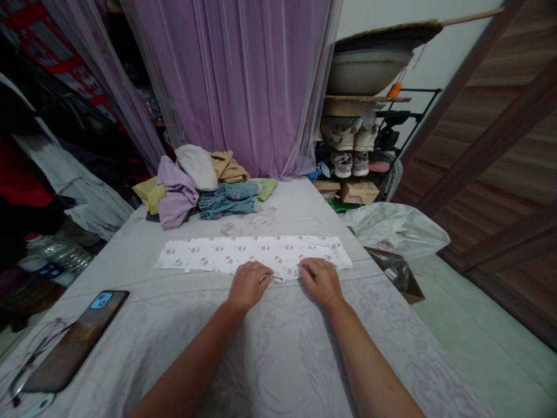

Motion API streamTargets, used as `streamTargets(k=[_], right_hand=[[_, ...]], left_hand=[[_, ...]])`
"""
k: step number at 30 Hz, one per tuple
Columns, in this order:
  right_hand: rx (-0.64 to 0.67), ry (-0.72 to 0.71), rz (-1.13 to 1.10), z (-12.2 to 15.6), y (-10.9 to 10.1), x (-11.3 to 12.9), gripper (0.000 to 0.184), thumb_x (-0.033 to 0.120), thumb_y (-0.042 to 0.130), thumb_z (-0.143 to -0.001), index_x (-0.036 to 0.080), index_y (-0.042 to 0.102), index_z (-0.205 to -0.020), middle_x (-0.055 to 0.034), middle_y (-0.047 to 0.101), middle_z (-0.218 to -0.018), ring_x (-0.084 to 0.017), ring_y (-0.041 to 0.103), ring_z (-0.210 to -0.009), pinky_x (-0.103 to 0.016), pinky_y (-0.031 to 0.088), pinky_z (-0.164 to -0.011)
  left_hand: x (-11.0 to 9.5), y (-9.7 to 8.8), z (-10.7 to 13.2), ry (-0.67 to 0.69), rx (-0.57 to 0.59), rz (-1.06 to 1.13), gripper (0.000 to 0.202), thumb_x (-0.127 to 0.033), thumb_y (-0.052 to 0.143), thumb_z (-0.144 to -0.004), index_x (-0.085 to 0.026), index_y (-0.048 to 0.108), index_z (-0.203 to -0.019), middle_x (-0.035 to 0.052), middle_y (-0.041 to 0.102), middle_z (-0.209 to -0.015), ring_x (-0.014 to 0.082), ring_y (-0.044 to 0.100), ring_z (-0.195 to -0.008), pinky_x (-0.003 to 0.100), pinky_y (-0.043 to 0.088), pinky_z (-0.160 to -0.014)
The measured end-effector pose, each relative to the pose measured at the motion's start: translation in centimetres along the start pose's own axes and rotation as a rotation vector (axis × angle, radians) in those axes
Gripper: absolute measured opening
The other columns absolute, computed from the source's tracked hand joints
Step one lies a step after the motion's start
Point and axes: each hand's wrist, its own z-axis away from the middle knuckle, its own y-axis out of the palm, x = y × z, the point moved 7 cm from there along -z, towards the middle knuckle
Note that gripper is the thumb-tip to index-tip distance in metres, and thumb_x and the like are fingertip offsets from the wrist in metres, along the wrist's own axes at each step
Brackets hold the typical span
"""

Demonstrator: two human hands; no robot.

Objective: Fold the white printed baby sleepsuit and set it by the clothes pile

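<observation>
The left hand (pixel 249 285) and right hand (pixel 319 281) are pressing flat, slightly apart and unclamped, on the near edge of a white printed cloth (pixel 252 254). The cloth is lying folded into a long strip on the bedspread (pixel 278 354), directly ahead of both hands.

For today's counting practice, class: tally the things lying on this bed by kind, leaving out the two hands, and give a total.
Folded white printed cloth: 1
Denim jeans: 1
Lilac, cream, tan, yellow and green garments: 5
Smartphone: 1
Total: 8
</observation>
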Motion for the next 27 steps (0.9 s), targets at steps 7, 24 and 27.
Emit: streamTargets(k=[7,24,27], right_hand=[[0.085,-0.041,-0.039,-0.3,2.0,4.2,0.012,0.028,0.061,-0.086,0.023,0.072,-0.084,-0.0032,0.072,-0.085,-0.019,0.063,-0.085,-0.032,0.039,-0.080],[0.113,0.069,-0.349,-0.8,2.8,3.4,0.021,0.027,0.053,-0.086,0.023,0.065,-0.068,-0.0011,0.067,-0.071,-0.016,0.062,-0.071,-0.027,0.044,-0.069],[0.137,0.034,-0.378,-0.8,2.6,3.7,0.022,0.029,0.053,-0.087,0.023,0.065,-0.069,-0.0011,0.067,-0.070,-0.016,0.062,-0.071,-0.027,0.045,-0.069]], left_hand=[[-0.1,-0.9,-2.1,0.018,0.045,-0.040,0.017,-0.029,0.056,-0.093,-0.025,0.072,-0.095,0.0026,0.073,-0.094,0.0207,0.063,-0.093,0.035,0.044,-0.087],[-2.1,0.4,1.8,-0.060,-0.067,0.002,0.028,-0.023,0.051,-0.092,-0.023,0.070,-0.112,0.0054,0.072,-0.112,0.0222,0.061,-0.104,0.038,0.044,-0.097],[-2.6,0.6,1.8,-0.129,-0.074,-0.024,0.027,-0.028,0.056,-0.090,-0.025,0.071,-0.112,0.0055,0.071,-0.110,0.0241,0.060,-0.104,0.041,0.044,-0.094]])
